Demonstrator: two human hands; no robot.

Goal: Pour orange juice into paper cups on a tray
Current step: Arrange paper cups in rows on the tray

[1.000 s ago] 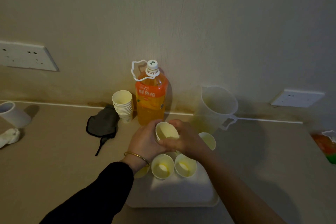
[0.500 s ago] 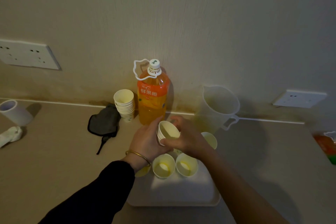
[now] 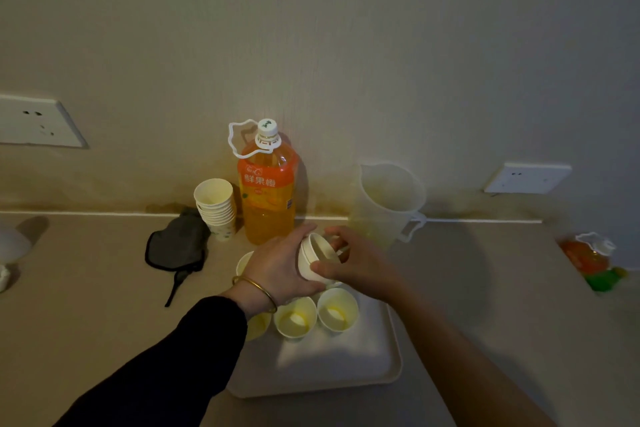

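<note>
While both hands meet above the far end of the pale rectangular plastic tray, they share one small white paper cup, tipped so that its mouth faces about one o'clock. The left hand, with a thin gold bangle at the wrist and a black sleeve behind it, has its fingers curled round the cup's side, clamped on it. The right hand pinches the same cup from the three o'clock side, thumb on the wall and fingers bent over the rim. The cup is in the air, clear of the tray. Below it, two open paper cups stand upright side by side on the tray with a little yellow liquid in their bottoms; a third cup at their nine o'clock is half hidden by the left wrist. On the counter, at twelve o'clock from the tray, stands the capped plastic bottle of orange juice against the wall. A stack of white paper cups sits just beside it at eleven o'clock, a clear plastic measuring jug at one o'clock, and a crumpled dark grey cloth at ten o'clock.
</note>
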